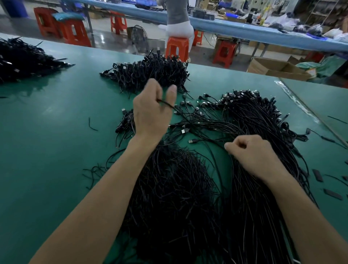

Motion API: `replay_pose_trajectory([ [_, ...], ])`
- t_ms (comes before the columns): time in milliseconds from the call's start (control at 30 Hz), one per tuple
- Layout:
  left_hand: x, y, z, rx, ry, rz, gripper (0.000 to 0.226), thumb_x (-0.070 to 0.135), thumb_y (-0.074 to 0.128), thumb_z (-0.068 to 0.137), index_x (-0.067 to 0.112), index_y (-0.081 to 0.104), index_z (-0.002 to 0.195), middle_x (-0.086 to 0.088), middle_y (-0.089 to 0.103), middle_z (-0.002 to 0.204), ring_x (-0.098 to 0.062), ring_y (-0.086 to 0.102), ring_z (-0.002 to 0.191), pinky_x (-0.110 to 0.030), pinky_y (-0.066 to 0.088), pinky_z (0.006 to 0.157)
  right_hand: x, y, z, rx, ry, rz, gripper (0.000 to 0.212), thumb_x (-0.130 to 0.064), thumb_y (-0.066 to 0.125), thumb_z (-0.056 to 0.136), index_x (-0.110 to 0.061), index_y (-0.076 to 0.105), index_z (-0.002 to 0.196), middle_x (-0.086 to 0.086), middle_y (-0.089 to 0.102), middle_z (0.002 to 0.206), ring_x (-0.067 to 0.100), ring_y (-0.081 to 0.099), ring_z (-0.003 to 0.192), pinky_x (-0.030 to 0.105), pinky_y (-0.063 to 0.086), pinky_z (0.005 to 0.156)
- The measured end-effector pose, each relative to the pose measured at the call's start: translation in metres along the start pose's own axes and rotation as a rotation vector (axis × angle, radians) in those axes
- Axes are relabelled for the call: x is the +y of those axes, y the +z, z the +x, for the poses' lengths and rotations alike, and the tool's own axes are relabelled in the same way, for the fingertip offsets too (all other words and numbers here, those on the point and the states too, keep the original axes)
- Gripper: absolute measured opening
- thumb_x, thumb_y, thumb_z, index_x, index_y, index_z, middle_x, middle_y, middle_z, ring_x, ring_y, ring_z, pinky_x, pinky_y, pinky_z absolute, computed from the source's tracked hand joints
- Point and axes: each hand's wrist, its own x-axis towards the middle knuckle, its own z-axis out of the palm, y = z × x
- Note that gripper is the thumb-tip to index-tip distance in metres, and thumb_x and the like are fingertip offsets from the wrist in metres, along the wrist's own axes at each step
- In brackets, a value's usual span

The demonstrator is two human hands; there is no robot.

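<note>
Green table [56,132]; left hand [151,113], right hand [252,156] hold cables [166,103]

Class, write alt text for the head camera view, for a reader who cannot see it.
A left hand pinches one black cable above a green table; the right hand rests curled on a cable bundle.

No text, label, brand, number or sign can be read anywhere in the frame. The black cables [254,116] across the middle show no legible print. The open cardboard box [273,67] at upper right, the red stools [177,47] along the top and the blue bins [145,2] at the top edge are too blurred to read.
</note>
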Motion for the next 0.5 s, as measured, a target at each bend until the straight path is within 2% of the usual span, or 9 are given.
replay_pose_trajectory([
  [33, 0.003, -0.001, 0.0, -0.091, 0.084, 0.12, 0.034, 0.027, 0.062, 0.098, 0.02, 0.038, 0.075, 0.017, 0.032, 0.061, -0.002, 0.03, 0.046, -0.016, 0.027, 0.042, -0.002, 0.001, -0.001, -0.081, 0.021, -0.102, 0.021, -0.039, 0.061, 0.095, -0.02, 0.068, 0.091, -0.008, 0.07, 0.084, 0.007, 0.062, 0.071, 0.022, 0.053, 0.07],
  [100, 0.01, 0.0, -0.005, -0.296, 0.2, 0.332, 0.031, 0.029, 0.06, 0.099, 0.019, 0.039, 0.078, 0.018, 0.033, 0.062, 0.0, 0.031, 0.049, -0.018, 0.028, 0.043, -0.007, 0.006, -0.004, -0.206, -0.017, -0.186, 0.049, -0.048, 0.058, 0.094, -0.027, 0.051, 0.138, -0.004, 0.061, 0.133, 0.017, 0.057, 0.119, 0.036, 0.046, 0.104],
  [167, 0.014, 0.002, -0.013, -0.454, 0.256, 0.443, 0.03, 0.033, 0.054, 0.101, 0.021, 0.038, 0.079, 0.018, 0.034, 0.062, -0.002, 0.036, 0.05, -0.02, 0.026, 0.047, -0.02, 0.01, -0.006, -0.286, -0.128, -0.017, 0.075, -0.059, 0.059, 0.088, -0.036, 0.026, 0.152, -0.012, 0.047, 0.145, 0.011, 0.043, 0.133, 0.036, 0.035, 0.111],
  [200, 0.016, 0.003, -0.016, -0.5, 0.272, 0.465, 0.029, 0.034, 0.052, 0.101, 0.022, 0.038, 0.08, 0.017, 0.035, 0.063, -0.008, 0.039, 0.051, -0.024, 0.028, 0.048, -0.026, 0.013, -0.008, -0.31, -0.177, 0.096, 0.077, -0.063, 0.059, 0.085, -0.041, 0.025, 0.151, -0.016, 0.047, 0.143, 0.006, 0.043, 0.131, 0.033, 0.035, 0.109],
  [267, 0.019, 0.004, -0.022, -0.557, 0.298, 0.459, 0.024, 0.034, 0.051, 0.099, 0.023, 0.037, 0.082, 0.013, 0.037, 0.067, -0.018, 0.042, 0.059, -0.03, 0.031, 0.054, -0.03, 0.021, -0.007, -0.276, -0.253, 0.25, 0.057, -0.058, 0.059, 0.09, -0.04, 0.042, 0.141, -0.018, 0.06, 0.128, -0.001, 0.054, 0.117, 0.03, 0.043, 0.102],
  [333, 0.023, 0.001, -0.026, -0.592, 0.32, 0.416, 0.018, 0.033, 0.046, 0.095, 0.025, 0.035, 0.084, 0.012, 0.039, 0.075, -0.016, 0.04, 0.065, -0.031, 0.028, 0.055, -0.035, 0.026, -0.005, -0.153, -0.276, 0.357, 0.019, -0.042, 0.053, 0.099, -0.033, 0.06, 0.114, -0.014, 0.068, 0.092, -0.001, 0.064, 0.086, 0.03, 0.054, 0.082],
  [367, 0.025, 0.0, -0.027, -0.602, 0.322, 0.389, 0.015, 0.036, 0.043, 0.095, 0.026, 0.035, 0.085, 0.013, 0.041, 0.077, -0.013, 0.039, 0.067, -0.03, 0.027, 0.054, -0.036, 0.028, -0.004, -0.083, -0.281, 0.419, 0.014, -0.035, 0.051, 0.101, -0.03, 0.064, 0.099, -0.015, 0.064, 0.074, -0.001, 0.06, 0.069, 0.025, 0.053, 0.069],
  [433, 0.022, -0.004, -0.027, -0.604, 0.282, 0.34, 0.02, 0.045, 0.038, 0.096, 0.027, 0.04, 0.086, 0.014, 0.045, 0.078, -0.011, 0.041, 0.066, -0.028, 0.029, 0.054, -0.036, 0.027, -0.003, 0.057, -0.294, 0.489, 0.026, -0.028, 0.05, 0.103, -0.024, 0.066, 0.082, -0.019, 0.053, 0.053, -0.001, 0.046, 0.049, 0.011, 0.038, 0.05],
  [500, 0.013, -0.01, -0.025, -0.602, 0.209, 0.302, 0.033, 0.055, 0.04, 0.097, 0.027, 0.047, 0.083, 0.015, 0.048, 0.071, -0.004, 0.044, 0.058, -0.025, 0.031, 0.054, -0.031, 0.021, -0.002, 0.15, -0.297, 0.565, 0.032, -0.027, 0.051, 0.103, -0.024, 0.066, 0.075, -0.02, 0.047, 0.048, 0.0, 0.037, 0.043, 0.009, 0.029, 0.046],
])
